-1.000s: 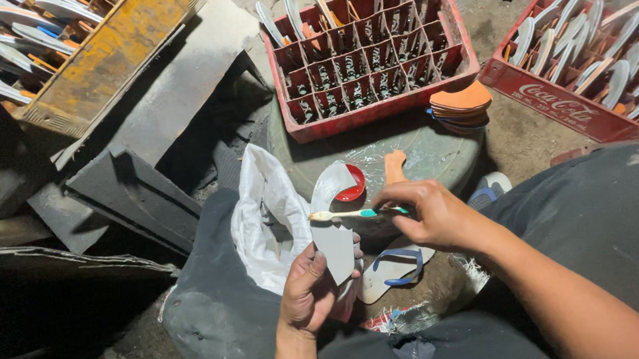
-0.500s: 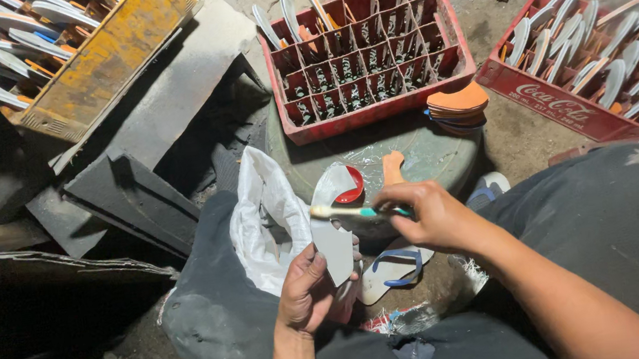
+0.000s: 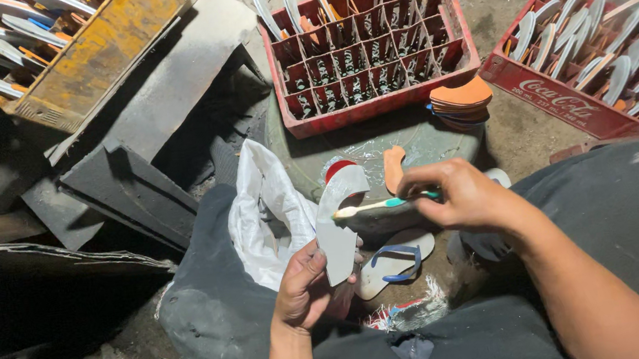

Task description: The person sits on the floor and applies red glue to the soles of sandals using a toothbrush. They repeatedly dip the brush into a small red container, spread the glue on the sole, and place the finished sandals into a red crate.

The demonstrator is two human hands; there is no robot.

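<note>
Dirt floor and scrap sheets surround our seated lap, with crates ringed about us. Nearest, at six o'clock, our dark trousers (image 3: 457,350) fill the bottom of the view. Just above them our left hand (image 3: 305,288) is closed around the lower end of a grey shoe sole (image 3: 339,230), holding it upright and tilted toward us so its face is open to the brush. Our right hand (image 3: 462,198), coming in from three o'clock, pinches a toothbrush (image 3: 376,206) by its green handle, the pale bristle end resting across the sole's upper part; the grip is narrow, near the handle's rear, which looks suited to short strokes. Under the hands, at the centre, lies a white sandal with blue straps (image 3: 392,260), within easy reach. At nine o'clock of the hands a white sack (image 3: 266,211) slumps open against our knee. Beyond, a round can (image 3: 365,153) carries a red-tipped lid and an orange insole piece (image 3: 393,166), close enough for dipping. At twelve o'clock a red divided crate (image 3: 371,41) holds a few soles standing in its cells, presumably so their faces stay apart. A stack of orange soles (image 3: 461,99) sits beside it. At two o'clock a second red crate (image 3: 599,56) is packed with soles, and at ten o'clock a yellow crate (image 3: 85,58) holds more.
</note>
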